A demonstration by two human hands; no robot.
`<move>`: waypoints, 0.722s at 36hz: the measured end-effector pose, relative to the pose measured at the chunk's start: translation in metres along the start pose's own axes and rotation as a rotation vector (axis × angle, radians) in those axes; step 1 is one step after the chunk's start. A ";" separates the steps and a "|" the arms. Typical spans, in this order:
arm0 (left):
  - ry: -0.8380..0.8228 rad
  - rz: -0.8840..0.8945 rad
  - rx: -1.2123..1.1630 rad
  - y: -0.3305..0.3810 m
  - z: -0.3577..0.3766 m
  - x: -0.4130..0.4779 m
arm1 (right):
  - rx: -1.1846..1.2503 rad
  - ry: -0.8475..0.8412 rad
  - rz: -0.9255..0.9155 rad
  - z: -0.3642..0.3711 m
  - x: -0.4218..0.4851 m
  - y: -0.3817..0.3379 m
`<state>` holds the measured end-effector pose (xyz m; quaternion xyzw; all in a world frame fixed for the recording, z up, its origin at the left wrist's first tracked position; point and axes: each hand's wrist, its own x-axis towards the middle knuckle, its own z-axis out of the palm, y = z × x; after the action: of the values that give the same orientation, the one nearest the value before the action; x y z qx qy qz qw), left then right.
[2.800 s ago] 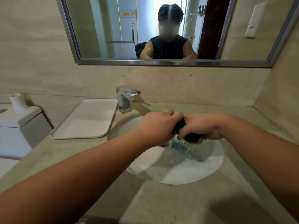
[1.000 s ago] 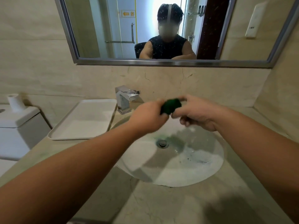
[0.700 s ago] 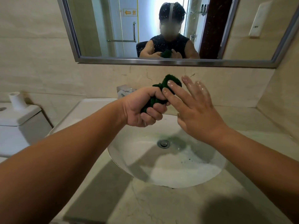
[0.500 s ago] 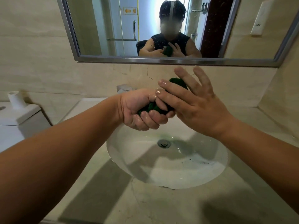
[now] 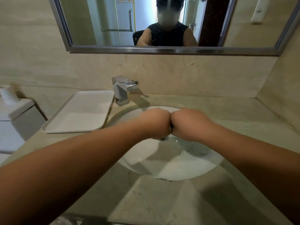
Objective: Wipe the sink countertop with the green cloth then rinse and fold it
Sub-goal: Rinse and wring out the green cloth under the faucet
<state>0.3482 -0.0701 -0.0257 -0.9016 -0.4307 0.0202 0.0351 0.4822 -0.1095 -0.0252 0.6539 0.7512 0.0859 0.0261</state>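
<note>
I judge I am at the wringing end of the rinse: my left hand [image 5: 155, 123] and right hand [image 5: 188, 123] are balled into fists and pressed knuckle to knuckle over the sink [image 5: 170, 164], just above the drain [image 5: 164, 139]. The cloth [image 5: 171, 127] is almost wholly hidden; only a dark sliver shows in the seam where the two fists meet, so I take it to be bunched inside both grips, though I cannot see how much each hand holds. The fingers of both hands are curled under, out of my sight, and seem clenched tight around that bundle. Both forearms reach forward and converge, wrists level, backs of the hands turned up toward me. The tap [image 5: 123, 90] stands at the back left of the basin with no stream that I can make out, and the white tray [image 5: 81, 111] lies on the worktop [image 5: 243, 114] to its left. Folding is not yet done. What comes next, as I see it, is to loosen the clench, find two corners and shake the cloth flat. That wants a lighter pinch instead of a fist, and it should happen over the basin so drips do not land on the wiped worktop.
</note>
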 end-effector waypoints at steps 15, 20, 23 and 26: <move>0.235 0.017 0.143 -0.004 0.005 -0.001 | 0.810 -0.248 0.149 0.010 0.006 0.012; 0.247 0.041 0.149 -0.007 0.004 -0.001 | 0.925 -0.315 0.222 0.012 0.004 0.007; 0.257 0.066 0.169 -0.010 0.006 -0.001 | 1.045 -0.331 0.238 0.016 0.003 0.004; 0.265 0.083 0.189 -0.013 0.009 0.000 | 1.151 -0.350 0.241 0.019 0.002 0.002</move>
<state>0.3373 -0.0612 -0.0336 -0.9061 -0.3809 -0.0573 0.1752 0.4872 -0.1055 -0.0437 0.6478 0.5823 -0.4399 -0.2184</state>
